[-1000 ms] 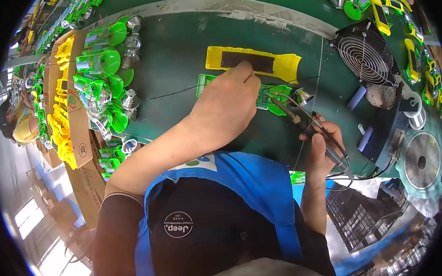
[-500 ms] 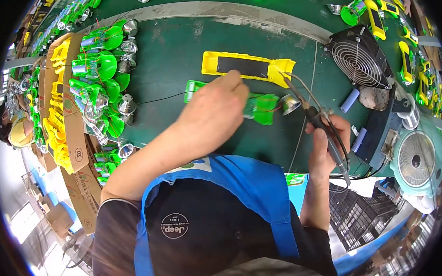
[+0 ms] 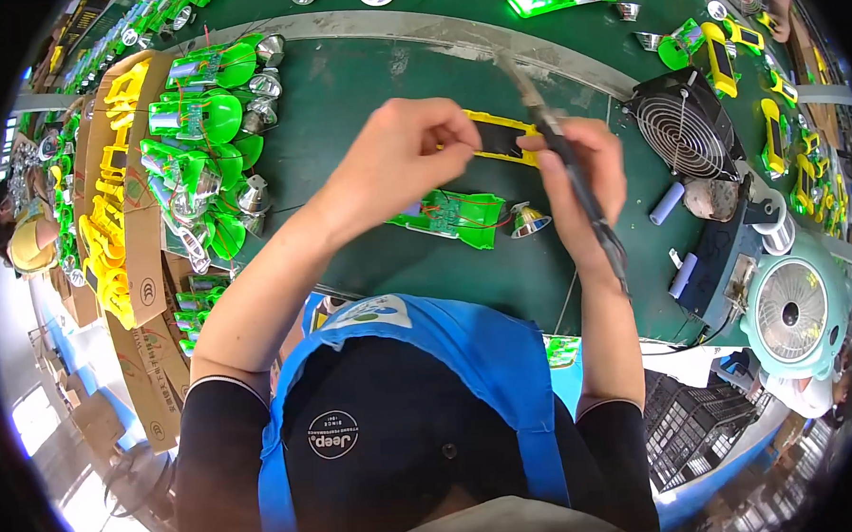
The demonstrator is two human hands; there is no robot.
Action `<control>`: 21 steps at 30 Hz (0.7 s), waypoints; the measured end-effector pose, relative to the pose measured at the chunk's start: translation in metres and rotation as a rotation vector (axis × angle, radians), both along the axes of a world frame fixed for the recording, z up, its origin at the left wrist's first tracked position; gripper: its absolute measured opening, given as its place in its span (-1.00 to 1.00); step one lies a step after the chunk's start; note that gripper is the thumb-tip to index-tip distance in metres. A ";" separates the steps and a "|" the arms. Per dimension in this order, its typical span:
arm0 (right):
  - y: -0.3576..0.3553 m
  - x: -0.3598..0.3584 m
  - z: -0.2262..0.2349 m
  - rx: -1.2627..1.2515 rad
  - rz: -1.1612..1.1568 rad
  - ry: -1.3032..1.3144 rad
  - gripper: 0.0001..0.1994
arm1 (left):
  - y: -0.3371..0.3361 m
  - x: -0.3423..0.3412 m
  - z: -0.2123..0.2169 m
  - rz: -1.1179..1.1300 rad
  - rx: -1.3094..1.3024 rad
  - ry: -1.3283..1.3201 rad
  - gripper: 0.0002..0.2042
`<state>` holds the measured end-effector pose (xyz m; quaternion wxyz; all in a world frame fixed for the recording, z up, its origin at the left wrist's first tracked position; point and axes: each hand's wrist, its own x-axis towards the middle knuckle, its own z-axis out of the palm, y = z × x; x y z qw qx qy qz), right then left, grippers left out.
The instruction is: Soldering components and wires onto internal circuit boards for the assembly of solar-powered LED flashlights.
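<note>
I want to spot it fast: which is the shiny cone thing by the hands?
Start at the green mat. Below both hands lies a green plastic shell with wires. The silver cone reflector sits alone at its right end, unlike those stacked far left.

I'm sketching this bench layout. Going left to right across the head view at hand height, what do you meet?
Cardboard box of yellow parts → row of green housings → left hand → right hand, holding the soldering iron → black fan → pale green fan.

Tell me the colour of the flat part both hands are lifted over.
Yellow with a black centre panel, clearest in the head view.
</note>
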<state>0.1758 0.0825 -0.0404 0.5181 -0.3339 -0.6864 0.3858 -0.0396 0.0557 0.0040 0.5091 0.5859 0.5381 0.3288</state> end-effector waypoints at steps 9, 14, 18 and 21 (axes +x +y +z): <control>-0.039 0.041 -0.012 0.012 -0.098 -0.240 -0.67 | -0.007 -0.029 -0.013 -0.007 -0.058 0.077 -0.98; -0.040 0.047 0.019 -0.488 -0.083 0.079 -0.80 | 0.009 -0.021 -0.015 -0.198 0.582 0.420 -0.92; -0.020 0.045 0.010 -0.812 0.003 0.090 -0.75 | 0.014 -0.017 -0.018 -0.360 0.614 0.605 -0.94; -0.018 0.038 0.018 -0.824 -0.018 -0.003 -0.75 | 0.016 -0.016 -0.019 -0.395 0.633 0.621 -0.95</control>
